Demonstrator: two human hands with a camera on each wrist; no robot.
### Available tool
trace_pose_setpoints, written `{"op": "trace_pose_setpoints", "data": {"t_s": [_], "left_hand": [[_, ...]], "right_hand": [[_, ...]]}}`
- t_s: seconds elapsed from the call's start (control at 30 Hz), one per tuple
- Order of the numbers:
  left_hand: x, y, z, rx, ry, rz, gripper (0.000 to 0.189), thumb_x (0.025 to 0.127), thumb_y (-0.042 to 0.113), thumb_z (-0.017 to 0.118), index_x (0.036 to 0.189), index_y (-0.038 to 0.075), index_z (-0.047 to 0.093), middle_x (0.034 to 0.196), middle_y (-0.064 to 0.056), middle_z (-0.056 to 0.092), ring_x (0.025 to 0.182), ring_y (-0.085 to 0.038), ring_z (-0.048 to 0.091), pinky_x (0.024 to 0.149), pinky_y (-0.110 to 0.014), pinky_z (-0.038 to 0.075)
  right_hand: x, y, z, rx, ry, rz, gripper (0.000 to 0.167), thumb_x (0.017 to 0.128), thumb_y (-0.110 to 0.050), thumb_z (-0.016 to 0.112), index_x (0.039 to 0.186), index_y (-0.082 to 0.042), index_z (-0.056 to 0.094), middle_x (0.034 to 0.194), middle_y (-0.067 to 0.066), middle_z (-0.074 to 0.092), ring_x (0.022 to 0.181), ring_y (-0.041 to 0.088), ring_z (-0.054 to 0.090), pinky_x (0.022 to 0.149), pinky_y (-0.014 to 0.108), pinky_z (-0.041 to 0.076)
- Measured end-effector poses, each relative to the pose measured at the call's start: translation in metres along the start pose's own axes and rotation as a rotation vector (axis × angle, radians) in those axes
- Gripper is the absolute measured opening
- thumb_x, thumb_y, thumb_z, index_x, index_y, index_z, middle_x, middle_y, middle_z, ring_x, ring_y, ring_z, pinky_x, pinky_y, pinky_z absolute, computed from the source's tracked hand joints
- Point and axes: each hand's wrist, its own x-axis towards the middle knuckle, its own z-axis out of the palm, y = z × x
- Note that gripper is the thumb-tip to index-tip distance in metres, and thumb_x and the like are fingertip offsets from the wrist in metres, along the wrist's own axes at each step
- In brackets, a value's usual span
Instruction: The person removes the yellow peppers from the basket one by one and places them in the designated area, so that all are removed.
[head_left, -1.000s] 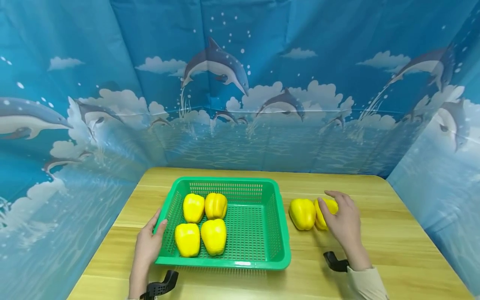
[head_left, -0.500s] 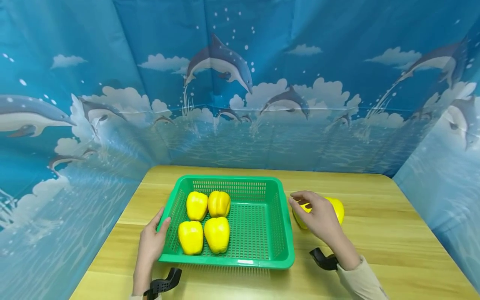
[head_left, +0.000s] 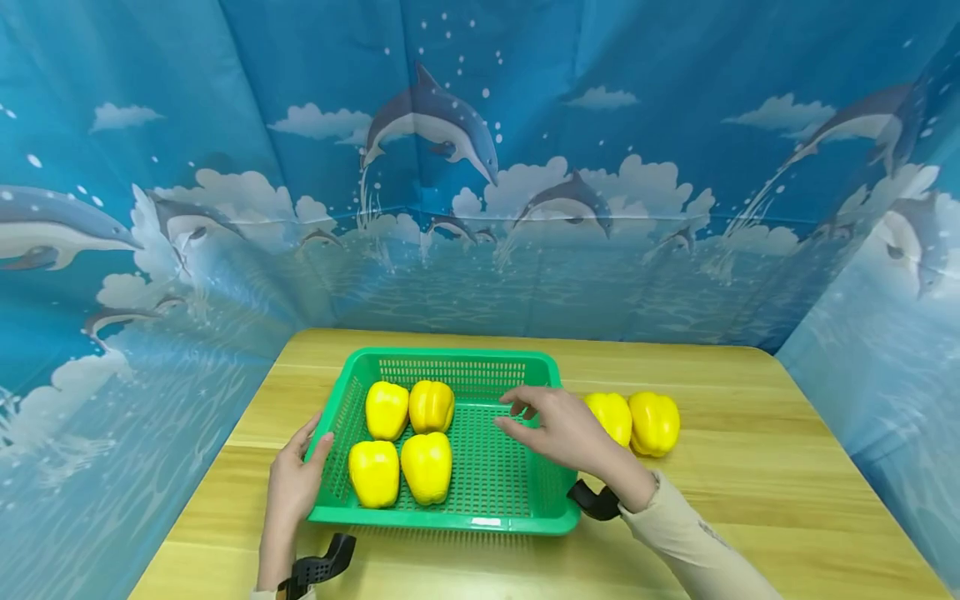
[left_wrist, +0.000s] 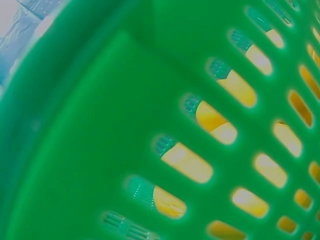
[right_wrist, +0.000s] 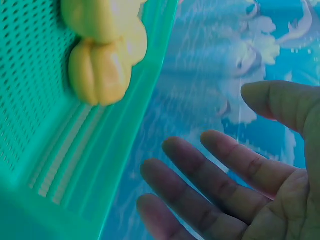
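Head view: the left hand [head_left: 294, 483] grips the green perforated plastic basket [head_left: 420, 520] holding four yellow bell peppers [head_left: 427, 468]; the right hand [head_left: 558, 429] hangs above, fingers apart, empty. Dipping its black wrist mount [head_left: 594, 500] could knock the basket and roll the peppers.
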Motion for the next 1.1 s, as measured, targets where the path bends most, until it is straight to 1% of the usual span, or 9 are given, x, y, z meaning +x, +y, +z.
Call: {"op": "trace_pose_setpoints", "data": {"t_s": [0.13,0.23,0.47,0.57,0.7,0.77,0.87,0.93,1.1], "left_hand": [[0.000,0.001,0.000,0.011,0.006,-0.002,0.059,0.099,0.039,0.048,0.145,0.003,0.037,0.135,-0.031,0.045,0.123,-0.045,0.041,0.097,-0.060,0.034],[-0.001,0.000,0.001,0.023,0.005,-0.005,0.060,0.100,0.039,0.047,0.143,0.000,0.037,0.134,-0.032,0.044,0.124,-0.047,0.040,0.097,-0.061,0.033],[0.000,0.001,0.001,0.030,-0.001,-0.009,0.060,0.100,0.040,0.046,0.143,0.000,0.037,0.135,-0.034,0.042,0.125,-0.048,0.039,0.097,-0.062,0.032],[-0.002,0.001,0.000,0.033,-0.002,-0.010,0.060,0.100,0.040,0.046,0.143,0.000,0.036,0.136,-0.033,0.041,0.126,-0.047,0.038,0.098,-0.062,0.032],[-0.003,-0.001,0.000,0.034,0.003,-0.007,0.060,0.100,0.040,0.046,0.143,0.000,0.036,0.136,-0.033,0.041,0.126,-0.047,0.038,0.097,-0.062,0.033],[-0.002,-0.001,0.000,0.035,0.002,-0.004,0.060,0.100,0.040,0.046,0.143,0.000,0.036,0.136,-0.033,0.041,0.125,-0.048,0.038,0.096,-0.062,0.033],[-0.002,-0.001,0.000,0.035,0.002,-0.002,0.060,0.100,0.040,0.045,0.143,-0.001,0.036,0.135,-0.034,0.042,0.124,-0.048,0.040,0.096,-0.061,0.034],[-0.002,-0.001,0.000,0.039,0.000,-0.001,0.061,0.100,0.041,0.045,0.143,-0.001,0.036,0.135,-0.034,0.042,0.123,-0.048,0.040,0.096,-0.061,0.034],[-0.001,0.000,0.000,0.043,-0.012,-0.006,0.064,0.100,0.044,0.043,0.144,-0.002,0.034,0.136,-0.034,0.040,0.124,-0.048,0.038,0.096,-0.062,0.033]], "right_hand": [[0.012,-0.010,0.008,0.023,-0.097,-0.018,0.032,0.092,-0.039,0.062,0.114,-0.015,0.065,0.094,-0.003,0.066,0.081,0.009,0.061,0.066,0.028,0.048],[0.021,-0.015,0.015,0.040,-0.178,-0.010,0.036,0.092,-0.041,0.062,0.118,-0.015,0.062,0.096,-0.001,0.066,0.079,0.009,0.061,0.066,0.028,0.048],[0.039,-0.026,0.031,0.037,-0.328,0.016,0.050,0.089,-0.046,0.063,0.125,-0.011,0.058,0.101,0.004,0.068,0.071,0.007,0.060,0.064,0.028,0.048],[0.045,-0.030,0.042,0.010,-0.382,0.035,0.060,0.088,-0.051,0.062,0.131,-0.010,0.054,0.109,0.005,0.066,0.082,0.010,0.062,0.067,0.029,0.049],[0.050,-0.035,0.056,-0.031,-0.441,0.057,0.072,0.086,-0.056,0.061,0.138,-0.008,0.047,0.125,0.006,0.060,0.106,0.018,0.059,0.082,0.033,0.049],[0.052,-0.038,0.063,-0.045,-0.462,0.078,0.076,0.086,-0.057,0.060,0.140,-0.008,0.044,0.129,0.007,0.057,0.111,0.020,0.057,0.087,0.034,0.047],[0.055,-0.041,0.073,-0.074,-0.473,0.102,0.079,0.084,-0.060,0.060,0.141,-0.007,0.043,0.126,0.006,0.059,0.107,0.019,0.058,0.085,0.032,0.048],[0.057,-0.044,0.078,-0.091,-0.477,0.111,0.080,0.083,-0.061,0.061,0.139,-0.006,0.044,0.120,0.007,0.061,0.097,0.017,0.060,0.079,0.031,0.049],[0.060,-0.049,0.085,-0.127,-0.478,0.146,0.080,0.081,-0.060,0.065,0.135,-0.003,0.046,0.095,0.005,0.063,0.074,0.013,0.056,0.065,0.028,0.046]]}}
